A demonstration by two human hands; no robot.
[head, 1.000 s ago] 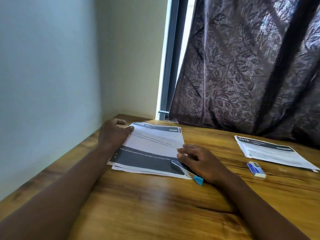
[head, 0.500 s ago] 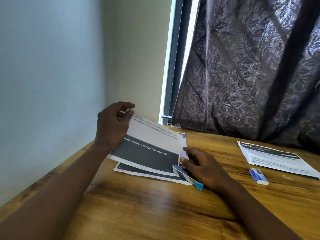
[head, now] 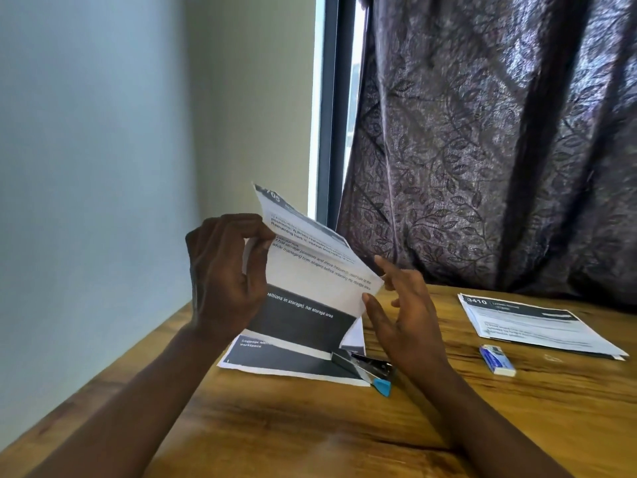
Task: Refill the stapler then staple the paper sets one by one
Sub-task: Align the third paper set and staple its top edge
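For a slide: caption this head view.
Left hand holds a paper set above the pile; right hand open beside it, stapler lying below.

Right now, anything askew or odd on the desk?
Two things. The stapler looks splayed open across the near right corner of the flat sheets, not shut. The lifted sheets buckle in a sharp fold where the left hand pinches them. No spill or tear visible.
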